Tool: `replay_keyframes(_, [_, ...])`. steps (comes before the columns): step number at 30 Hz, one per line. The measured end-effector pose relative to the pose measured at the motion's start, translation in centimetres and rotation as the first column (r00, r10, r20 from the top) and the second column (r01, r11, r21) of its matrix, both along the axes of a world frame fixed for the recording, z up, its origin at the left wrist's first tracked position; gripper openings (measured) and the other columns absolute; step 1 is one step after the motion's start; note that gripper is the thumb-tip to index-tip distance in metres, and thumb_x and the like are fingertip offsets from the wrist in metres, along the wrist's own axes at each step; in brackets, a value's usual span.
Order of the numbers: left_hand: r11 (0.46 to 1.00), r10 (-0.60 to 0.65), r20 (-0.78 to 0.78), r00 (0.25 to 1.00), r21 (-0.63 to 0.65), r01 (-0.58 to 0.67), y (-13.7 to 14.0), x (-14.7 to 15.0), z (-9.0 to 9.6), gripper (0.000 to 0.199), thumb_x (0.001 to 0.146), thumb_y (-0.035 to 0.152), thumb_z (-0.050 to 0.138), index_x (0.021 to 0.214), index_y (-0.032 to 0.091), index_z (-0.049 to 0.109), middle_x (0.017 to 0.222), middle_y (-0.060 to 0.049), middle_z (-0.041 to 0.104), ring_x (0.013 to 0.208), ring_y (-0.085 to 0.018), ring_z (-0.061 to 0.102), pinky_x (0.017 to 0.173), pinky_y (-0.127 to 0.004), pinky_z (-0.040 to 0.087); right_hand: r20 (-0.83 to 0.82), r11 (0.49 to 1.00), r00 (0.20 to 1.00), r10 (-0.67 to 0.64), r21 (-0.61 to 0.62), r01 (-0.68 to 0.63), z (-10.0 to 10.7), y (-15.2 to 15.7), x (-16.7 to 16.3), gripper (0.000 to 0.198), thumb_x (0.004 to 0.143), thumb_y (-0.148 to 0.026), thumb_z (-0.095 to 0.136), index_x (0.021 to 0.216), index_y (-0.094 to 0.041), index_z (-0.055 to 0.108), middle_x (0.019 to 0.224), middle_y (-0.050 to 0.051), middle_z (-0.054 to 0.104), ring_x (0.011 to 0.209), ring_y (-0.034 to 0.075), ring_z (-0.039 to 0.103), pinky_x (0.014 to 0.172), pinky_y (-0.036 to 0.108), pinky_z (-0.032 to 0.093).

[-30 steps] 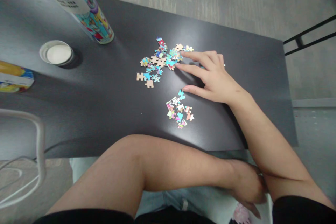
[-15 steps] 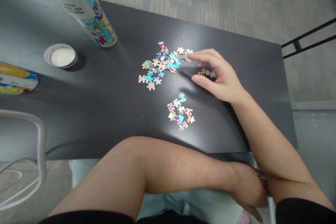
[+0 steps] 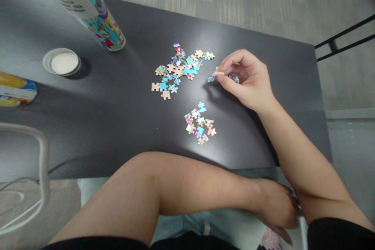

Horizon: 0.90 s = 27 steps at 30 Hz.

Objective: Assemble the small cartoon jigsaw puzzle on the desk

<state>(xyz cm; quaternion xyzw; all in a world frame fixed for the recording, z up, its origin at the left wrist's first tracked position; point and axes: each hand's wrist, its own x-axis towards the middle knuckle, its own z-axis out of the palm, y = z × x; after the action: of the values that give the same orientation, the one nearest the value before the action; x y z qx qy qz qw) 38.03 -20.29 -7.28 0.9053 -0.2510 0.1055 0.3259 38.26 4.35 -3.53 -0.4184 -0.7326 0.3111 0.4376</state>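
Between the thumb and index finger of my right hand (image 3: 246, 78) is a jigsaw puzzle piece (image 3: 213, 76), held just above the dark table and possibly joined to another. Under that hand lies a small group of pieces (image 3: 235, 79), partly hidden by the fingers. To its left spreads the main heap of loose jigsaw pieces (image 3: 178, 71), some showing plain beige backs. A smaller cluster of pieces (image 3: 200, 123), printed side up, lies nearer to me. My left hand (image 3: 277, 207) rests below the table edge against my right elbow, most of its fingers hidden.
At the back left stands a clear printed canister (image 3: 99, 15). A round lid (image 3: 64, 62) lies beside it, and a yellow-and-blue printed container (image 3: 17, 90) is at the left edge. A white curved tube (image 3: 43, 164) and cables occupy the lower left. The dark table (image 3: 117, 125) ends near my lap.
My right hand has drawn back from the heap's right end and closed its fingertips on a puzzle piece, lifting it off the table. My left hand stays by the elbow.
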Motion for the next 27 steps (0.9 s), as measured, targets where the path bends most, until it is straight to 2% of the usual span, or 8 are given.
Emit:
replay_keyframes(3, [1.000,-0.011,-0.019,1.000,-0.005,0.011,0.5,-0.2,0.6,0.081,0.123,0.048,0.077,0.074,0.035,0.014,0.134,-0.005,0.101,0.136,-0.027,0.093,0.124,-0.046,0.071,0.008,0.999,1.000,0.009,-0.047,-0.008,0.0,0.0,0.0,0.051,0.106,-0.082,0.097,0.110,-0.035,0.078,0.112,0.006,0.086,0.094,0.028,0.083,0.093,0.052,0.078])
replay_keyframes(8, [0.999,0.035,-0.072,0.997,0.009,-0.034,-0.2,-0.4,1.0,0.062,0.117,0.056,0.093,0.066,0.035,0.064,0.129,0.002,0.099,0.139,-0.024,0.089,0.131,-0.042,0.069,-0.041,0.997,0.997,0.066,-0.033,-0.068,0.1,-0.1,0.0,0.041,0.111,-0.072,0.096,0.113,-0.035,0.080,0.118,0.007,0.087,0.095,0.027,0.084,0.095,0.054,0.079])
replay_keyframes(13, [0.986,0.167,-0.048,0.985,0.022,-0.166,-2.0,-0.3,0.2,0.064,0.114,0.062,0.098,0.061,0.036,0.074,0.121,0.007,0.097,0.135,-0.022,0.089,0.126,-0.038,0.072,0.089,0.995,0.996,0.010,-0.097,-0.001,1.2,-0.7,-0.2,0.030,0.110,-0.068,0.094,0.117,-0.040,0.087,0.131,0.009,0.087,0.101,0.033,0.082,0.103,0.067,0.079])
replay_keyframes(18, [0.985,0.125,-0.098,0.987,-0.106,-0.135,-2.2,0.0,-0.7,0.067,0.113,0.056,0.099,0.054,0.038,0.072,0.112,0.006,0.096,0.134,-0.025,0.089,0.124,-0.039,0.073,0.168,0.990,0.986,0.006,-0.137,0.018,1.8,-1.0,-0.3,0.029,0.109,-0.063,0.094,0.129,-0.043,0.091,0.143,0.010,0.087,0.112,0.037,0.084,0.111,0.070,0.077])
replay_keyframes(20, [0.977,0.148,-0.094,0.985,-0.143,-0.160,-2.2,0.1,-0.9,0.068,0.108,0.053,0.105,0.051,0.038,0.072,0.105,0.006,0.093,0.131,-0.024,0.088,0.119,-0.039,0.074,0.189,0.988,0.982,-0.007,-0.150,0.036,1.8,-1.0,-0.4,0.030,0.107,-0.062,0.096,0.130,-0.044,0.091,0.141,0.009,0.087,0.115,0.038,0.083,0.111,0.070,0.077])
replay_keyframes(23, [0.966,0.175,-0.038,0.984,-0.186,-0.179,-2.1,0.1,-1.0,0.062,0.100,0.054,0.111,0.052,0.039,0.075,0.099,0.006,0.091,0.123,-0.023,0.089,0.111,-0.036,0.074,0.123,0.993,0.992,-0.006,-0.117,0.020,1.6,-0.9,-0.5,0.028,0.104,-0.059,0.097,0.123,-0.040,0.089,0.132,0.007,0.090,0.108,0.034,0.082,0.103,0.064,0.078])
replay_keyframes(25, [0.974,0.157,-0.018,0.988,-0.162,-0.157,-1.8,0.1,-0.9,0.057,0.103,0.056,0.108,0.057,0.039,0.078,0.105,0.005,0.094,0.124,-0.025,0.090,0.113,-0.037,0.074,0.079,0.996,0.997,0.016,-0.088,-0.009,1.2,-0.8,-0.5,0.025,0.105,-0.056,0.095,0.120,-0.038,0.087,0.127,0.007,0.089,0.103,0.031,0.082,0.098,0.059,0.078])
replay_keyframes(27, [0.987,0.127,-0.015,0.992,-0.097,-0.128,-1.5,0.0,-0.7,0.053,0.112,0.057,0.098,0.065,0.039,0.081,0.117,0.003,0.097,0.129,-0.025,0.090,0.119,-0.038,0.072,0.059,0.997,0.998,0.027,-0.067,-0.023,0.8,-0.7,-0.5,0.025,0.106,-0.055,0.095,0.121,-0.037,0.087,0.123,0.007,0.088,0.101,0.031,0.083,0.095,0.056,0.077])
